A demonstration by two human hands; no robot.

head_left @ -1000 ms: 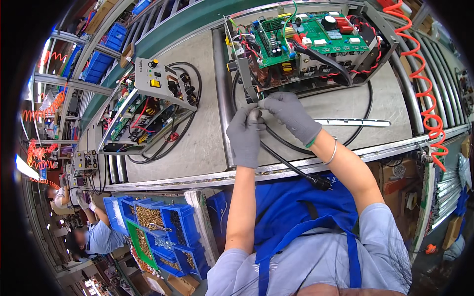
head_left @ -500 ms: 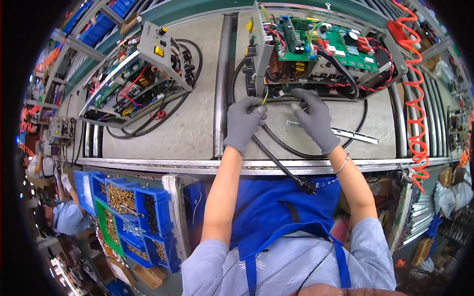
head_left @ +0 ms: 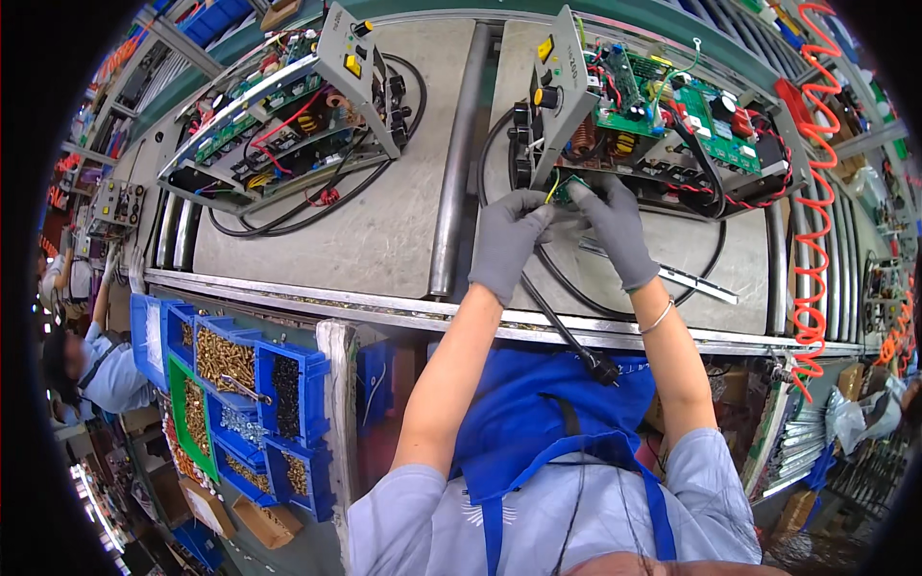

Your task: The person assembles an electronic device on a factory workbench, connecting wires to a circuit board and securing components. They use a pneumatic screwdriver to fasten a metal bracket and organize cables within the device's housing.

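An open-sided electrical unit (head_left: 663, 134) with green circuit boards and a grey front panel stands before me. Both hands wear grey gloves and work low at its near side, by the panel's bottom corner. My left hand (head_left: 514, 235) is closed, its fingertips pinching a yellow-green wire (head_left: 553, 184) that comes out of the unit. Beside it, my right hand (head_left: 615, 230) grips a small green circuit board (head_left: 573, 185) between thumb and fingers; part of the board is hidden by the glove. A black power cord (head_left: 576, 346) loops beneath my hands, its plug hanging over the table's front edge.
A second open unit (head_left: 288, 125) stands to the left with its cable. Near my right hand lies a slotted metal strip (head_left: 706, 285). Blue bins (head_left: 307, 394) of screws and fittings sit lower left. A red coiled hose (head_left: 812, 240) hangs at right. Another person (head_left: 110, 365) works far left.
The small green board has come into view at my right fingertips, outside the unit's lower side. My left hand still pinches the wire. The whole view has shifted slightly.
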